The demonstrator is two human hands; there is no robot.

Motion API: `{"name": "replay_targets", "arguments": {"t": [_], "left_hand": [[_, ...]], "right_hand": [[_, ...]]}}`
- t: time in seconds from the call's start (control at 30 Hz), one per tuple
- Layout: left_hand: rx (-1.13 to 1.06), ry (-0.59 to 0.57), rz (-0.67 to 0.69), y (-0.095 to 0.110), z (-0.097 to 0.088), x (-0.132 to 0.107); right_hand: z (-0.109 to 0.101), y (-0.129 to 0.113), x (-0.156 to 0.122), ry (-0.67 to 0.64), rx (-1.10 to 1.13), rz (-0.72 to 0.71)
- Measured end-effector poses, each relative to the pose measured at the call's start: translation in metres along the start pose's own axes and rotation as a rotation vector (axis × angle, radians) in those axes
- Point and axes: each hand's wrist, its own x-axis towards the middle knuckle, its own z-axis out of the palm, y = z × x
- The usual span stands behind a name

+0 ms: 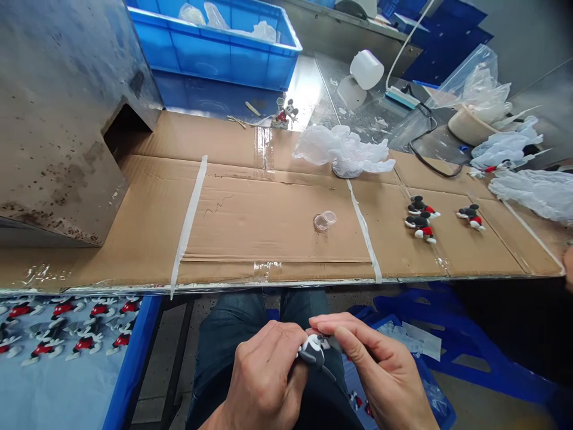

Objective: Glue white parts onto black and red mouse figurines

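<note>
Over my lap, in front of the bench edge, a small black, white and grey mouse figurine (314, 351) is held between my hands. My left hand (268, 370) is closed around one side of it and hides most of the body. My right hand (380, 364) pinches the other side by a dark rounded part, thumb and fingers bent together. On the cardboard bench cover (250, 221) ahead, a small clear cup (329, 218) sits beside its lid or ring. Mouse figurines (419, 227) in red and black lie to the right, with a single figurine (471, 216) apart from them.
A metal housing (58, 131) stands at left; below it, a blue tray (67, 382) holds several figurines. Behind are a blue bin (219, 54), a standing figurine (285, 113), crumpled plastic bags (342, 149) and a white container (367, 68). Another person's hand (568, 266) shows at far right.
</note>
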Motion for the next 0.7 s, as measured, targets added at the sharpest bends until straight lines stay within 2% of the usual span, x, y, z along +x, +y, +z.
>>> {"name": "replay_targets", "arguments": {"t": [0.33, 0.7], "left_hand": [[0.014, -0.036, 0.0, -0.001, -0.003, -0.001], [-0.098, -0.03, -0.094, 0.003, -0.001, -0.003]], "right_hand": [[0.005, 0.006, -0.002, 0.022, 0.049, -0.052], [0.007, -0.006, -0.003, -0.043, 0.228, 0.16]]}}
